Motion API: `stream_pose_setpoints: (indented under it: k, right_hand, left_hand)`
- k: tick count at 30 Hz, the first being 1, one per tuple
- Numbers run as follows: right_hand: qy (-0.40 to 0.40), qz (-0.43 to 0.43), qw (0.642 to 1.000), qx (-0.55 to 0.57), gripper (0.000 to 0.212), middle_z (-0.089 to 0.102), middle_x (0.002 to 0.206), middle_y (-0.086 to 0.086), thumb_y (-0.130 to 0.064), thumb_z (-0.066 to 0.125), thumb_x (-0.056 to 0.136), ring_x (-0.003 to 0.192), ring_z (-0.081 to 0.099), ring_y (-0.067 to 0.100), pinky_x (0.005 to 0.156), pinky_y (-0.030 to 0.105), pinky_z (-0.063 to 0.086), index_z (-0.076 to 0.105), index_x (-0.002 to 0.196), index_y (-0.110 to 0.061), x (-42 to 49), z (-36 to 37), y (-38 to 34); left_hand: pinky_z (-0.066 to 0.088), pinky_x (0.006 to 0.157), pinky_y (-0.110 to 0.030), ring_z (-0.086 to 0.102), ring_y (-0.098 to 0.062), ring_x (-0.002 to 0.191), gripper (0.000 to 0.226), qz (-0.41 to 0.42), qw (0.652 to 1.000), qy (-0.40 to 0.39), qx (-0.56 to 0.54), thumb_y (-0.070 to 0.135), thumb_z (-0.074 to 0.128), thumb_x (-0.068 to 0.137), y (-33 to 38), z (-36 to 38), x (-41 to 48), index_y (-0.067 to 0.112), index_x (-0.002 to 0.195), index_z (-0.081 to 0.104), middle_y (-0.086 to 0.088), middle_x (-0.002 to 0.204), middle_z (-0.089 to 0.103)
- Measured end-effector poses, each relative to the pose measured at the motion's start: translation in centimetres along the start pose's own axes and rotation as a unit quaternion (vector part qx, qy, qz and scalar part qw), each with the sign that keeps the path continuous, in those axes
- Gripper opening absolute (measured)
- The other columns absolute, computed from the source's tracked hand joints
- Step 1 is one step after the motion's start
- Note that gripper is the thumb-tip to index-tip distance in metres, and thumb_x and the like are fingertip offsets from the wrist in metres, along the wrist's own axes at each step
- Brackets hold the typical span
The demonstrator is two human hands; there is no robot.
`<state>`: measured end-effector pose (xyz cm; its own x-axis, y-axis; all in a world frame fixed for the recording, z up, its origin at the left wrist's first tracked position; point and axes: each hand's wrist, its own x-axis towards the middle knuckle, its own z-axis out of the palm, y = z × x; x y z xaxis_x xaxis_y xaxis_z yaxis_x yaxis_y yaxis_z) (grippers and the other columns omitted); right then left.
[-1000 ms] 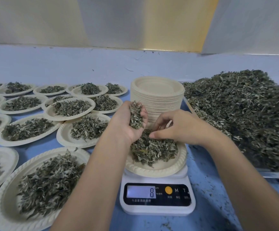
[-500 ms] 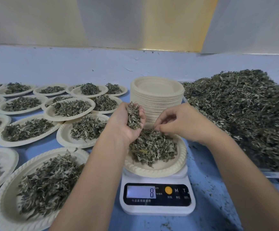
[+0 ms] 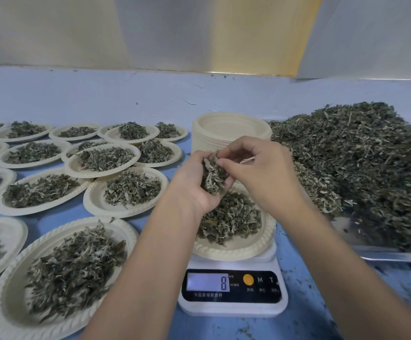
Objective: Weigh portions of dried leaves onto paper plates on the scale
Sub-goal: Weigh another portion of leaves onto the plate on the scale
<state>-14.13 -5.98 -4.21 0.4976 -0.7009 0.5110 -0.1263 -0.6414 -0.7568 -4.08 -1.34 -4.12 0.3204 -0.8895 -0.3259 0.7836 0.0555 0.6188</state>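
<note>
Head view — scale (image 3: 232,293) reads 8; caption (image 3: 208,295) perhaps Chinese.

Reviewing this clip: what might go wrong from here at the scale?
The left hand holds a loose handful of dried green leaves right above the cream paper plate on the white digital scale; if a clump drops while the right hand pinches bits off, the portion may overshoot.
The left forearm crosses over that plate's rim; a touch could skew the display, which reads 8.
Stray leaves might fall past the rim onto the blue table.
</note>
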Motion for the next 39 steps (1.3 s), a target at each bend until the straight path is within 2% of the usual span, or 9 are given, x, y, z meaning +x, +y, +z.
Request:
stream_pose_setpoints:
  k: [3,7,11,15,18,25,29,35,39]
  right_hand:
    - [-0.005,-0.041,0.992,-0.116,0.004,0.069,0.071,-0.011,-0.025,0.073,0.081,0.083,0.058,0.003,0.074,0.021,0.042,0.074,0.080,-0.028,-0.2,0.0,0.0]
    - [0.005,-0.027,1.000,-0.015,0.012,0.069,0.066,-0.010,-0.025,0.070,0.083,0.072,0.055,-0.002,0.069,0.016,0.040,0.073,0.073,-0.030,0.0,-0.3,0.0]
    - [0.027,-0.011,1.000,0.008,0.017,0.066,0.078,-0.014,-0.021,0.071,0.083,0.063,0.051,-0.003,0.060,0.009,0.039,0.068,0.070,-0.031,0.4,-0.6,0.4]
    - [-0.075,0.078,0.994,0.012,0.011,0.065,0.064,-0.010,-0.022,0.071,0.081,0.059,0.053,0.000,0.063,0.020,0.043,0.071,0.070,-0.021,0.7,-1.0,1.0]
    - [-0.172,0.115,0.978,-0.039,0.009,0.063,0.062,-0.010,-0.024,0.072,0.079,0.055,0.049,0.004,0.059,0.024,0.041,0.072,0.074,-0.017,0.6,-1.2,1.3]
    - [-0.273,0.112,0.952,-0.075,0.023,0.062,0.065,-0.015,-0.036,0.084,0.068,0.055,0.050,-0.006,0.056,0.009,0.040,0.073,0.083,-0.022,0.5,-1.8,1.2]
    - [-0.293,0.095,0.947,-0.094,0.026,0.070,0.086,-0.007,-0.036,0.085,0.066,0.058,0.053,-0.009,0.058,0.005,0.040,0.073,0.087,-0.026,0.4,-1.6,1.4]
    - [-0.235,0.102,0.964,-0.072,0.016,0.059,0.058,-0.017,-0.037,0.076,0.077,0.049,0.048,-0.005,0.051,0.013,0.039,0.071,0.080,-0.021,0.5,-1.1,1.4]
    - [-0.098,0.138,0.985,0.028,0.016,0.068,0.080,-0.003,-0.025,0.058,0.091,0.073,0.060,0.010,0.073,0.032,0.051,0.069,0.081,-0.018,0.6,-0.1,1.3]
  left_hand:
    - [0.050,0.043,-0.021,0.058,-0.016,0.059,0.024,-0.006,1.000,0.024,-0.004,0.022,0.045,0.097,0.0,-0.1,0.0,0.007,0.082,0.055,-0.008,0.071,0.060]
    - [0.056,0.051,-0.032,0.059,-0.019,0.063,0.024,-0.021,0.996,0.007,-0.088,0.016,0.046,0.097,0.4,-0.3,-0.1,0.001,0.079,0.053,-0.010,0.070,0.060]
    - [0.055,0.053,-0.026,0.056,-0.017,0.052,0.031,-0.016,0.993,0.000,-0.120,0.017,0.044,0.097,0.7,-0.6,0.1,0.003,0.071,0.051,-0.008,0.055,0.056]
    - [0.049,0.043,-0.018,0.051,-0.013,0.037,0.032,0.004,0.992,0.033,-0.119,0.018,0.043,0.097,0.9,-0.8,0.1,0.005,0.069,0.051,-0.006,0.047,0.053]
    - [0.041,0.037,-0.014,0.047,-0.010,0.040,0.034,0.011,0.990,0.044,-0.134,0.023,0.040,0.099,1.1,-1.0,0.2,0.006,0.071,0.050,-0.004,0.046,0.052]
    - [0.037,0.034,-0.013,0.045,-0.009,0.044,0.033,0.013,0.989,0.051,-0.137,0.023,0.039,0.100,1.2,-1.3,0.3,0.007,0.073,0.050,-0.003,0.044,0.052]
    - [0.037,0.035,-0.012,0.046,-0.010,0.038,0.034,0.018,0.989,0.055,-0.135,0.022,0.039,0.100,1.2,-1.4,0.4,0.007,0.072,0.051,-0.004,0.044,0.053]
    - [0.035,0.033,-0.013,0.045,-0.009,0.036,0.033,0.017,0.990,0.057,-0.131,0.023,0.039,0.099,1.1,-1.3,0.4,0.007,0.073,0.050,-0.003,0.044,0.052]
    - [0.031,0.033,-0.013,0.041,-0.007,0.041,0.032,0.010,0.991,0.041,-0.125,0.019,0.039,0.098,0.8,-0.6,0.1,0.008,0.069,0.050,0.000,0.049,0.049]
